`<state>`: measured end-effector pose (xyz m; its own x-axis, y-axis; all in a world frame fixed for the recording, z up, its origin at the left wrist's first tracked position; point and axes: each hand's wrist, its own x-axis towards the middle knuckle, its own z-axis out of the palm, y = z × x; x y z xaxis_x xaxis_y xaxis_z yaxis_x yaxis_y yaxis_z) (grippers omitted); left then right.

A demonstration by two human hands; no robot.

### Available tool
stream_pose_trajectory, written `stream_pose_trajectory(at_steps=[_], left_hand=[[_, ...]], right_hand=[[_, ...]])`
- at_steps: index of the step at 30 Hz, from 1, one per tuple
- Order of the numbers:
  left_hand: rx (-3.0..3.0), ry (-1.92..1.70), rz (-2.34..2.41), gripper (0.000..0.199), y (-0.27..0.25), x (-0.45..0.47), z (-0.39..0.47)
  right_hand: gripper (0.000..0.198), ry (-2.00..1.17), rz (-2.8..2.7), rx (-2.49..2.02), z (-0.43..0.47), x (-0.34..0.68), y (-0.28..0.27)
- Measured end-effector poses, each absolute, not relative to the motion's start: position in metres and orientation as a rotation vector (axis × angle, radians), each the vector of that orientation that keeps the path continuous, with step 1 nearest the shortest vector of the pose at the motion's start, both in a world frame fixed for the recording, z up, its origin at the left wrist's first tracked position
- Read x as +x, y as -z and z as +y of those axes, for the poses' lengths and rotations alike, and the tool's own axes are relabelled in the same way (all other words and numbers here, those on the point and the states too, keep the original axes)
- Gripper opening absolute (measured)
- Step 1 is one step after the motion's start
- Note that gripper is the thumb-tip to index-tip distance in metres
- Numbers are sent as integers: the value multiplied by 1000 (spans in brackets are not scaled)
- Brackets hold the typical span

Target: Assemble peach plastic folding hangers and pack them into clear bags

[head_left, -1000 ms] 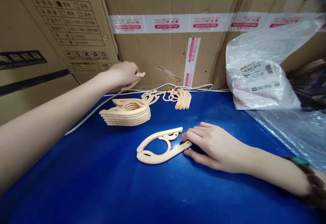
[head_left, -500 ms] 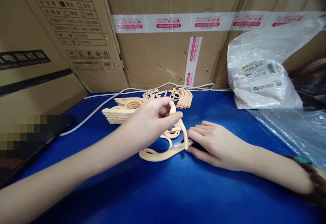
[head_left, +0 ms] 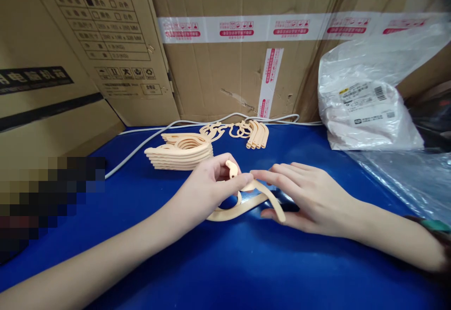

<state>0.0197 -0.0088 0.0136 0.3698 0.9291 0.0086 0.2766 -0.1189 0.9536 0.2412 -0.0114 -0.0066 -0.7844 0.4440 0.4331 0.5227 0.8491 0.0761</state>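
Note:
My left hand (head_left: 214, 178) is closed around a beige plastic hanger part (head_left: 233, 169), pinching it between thumb and fingers. From that grip a curved hanger arm (head_left: 273, 199) slants down to the right. My right hand (head_left: 310, 202) has its fingers apart; the index fingertip meets the piece by my left thumb, and the thumb lies near the arm's lower end. Beneath, another curved beige hanger piece (head_left: 229, 213) lies on the blue table (head_left: 246, 267), partly hidden by my left hand.
A stack of beige hanger pieces (head_left: 179, 158) sits at the back left. Behind it are loose hooks (head_left: 211, 130) and several curved arms (head_left: 258, 136). A white cable (head_left: 141, 148) runs along the cardboard boxes (head_left: 218, 75). A plastic bag (head_left: 366, 108) stands at the right.
My left hand has come down and nearer with the held piece, whose arm now swings out to the right. My right hand's fingers have spread and its index finger has reached up to the piece.

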Motion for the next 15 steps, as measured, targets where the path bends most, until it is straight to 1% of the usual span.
stream_pose_trajectory(at_steps=[2,7,11,15], left_hand=[[1652,-794,1089,34,-14,20,-11],[1752,-733,1073,39,-10,20,-16],[1993,-703,1130,39,-5,17,-16],[2335,-656,1145,24,-5,11,-14]], right_hand=[[47,299,-2562,-675,-13,241,6],[28,288,-2508,-610,-18,240,1],[27,318,-2513,-665,-17,240,2],[30,327,-2477,-774,-12,243,6]])
